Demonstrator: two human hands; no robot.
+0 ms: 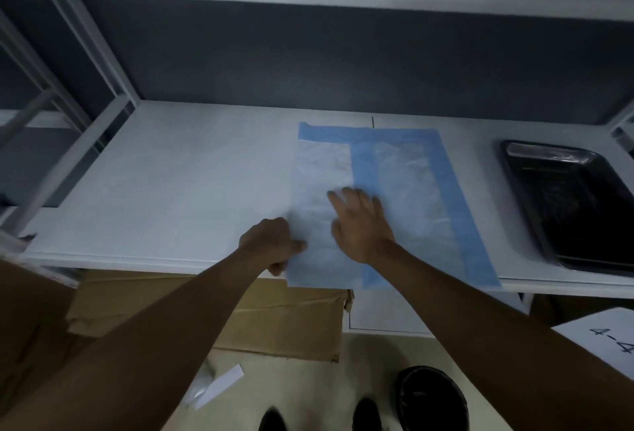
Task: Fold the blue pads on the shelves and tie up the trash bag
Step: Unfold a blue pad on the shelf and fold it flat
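A blue pad (411, 190) lies on the white shelf (171, 183), right of the middle, reaching the front edge. Its left part is folded over, showing a pale white underside, with blue borders along the top and right. My left hand (271, 245) pinches the pad's near left edge at the shelf front. Flat on the folded flap rests my right hand (360, 221), fingers spread, pressing down. No trash bag can be made out with certainty.
A black tray (576, 204) sits at the shelf's right end. Cardboard boxes (267, 324) lie under the shelf. A white sheet marked "4-4" (614, 341) is at lower right. A dark round object (432, 396) and shoes are on the floor. Shelf uprights (99, 63) stand at left.
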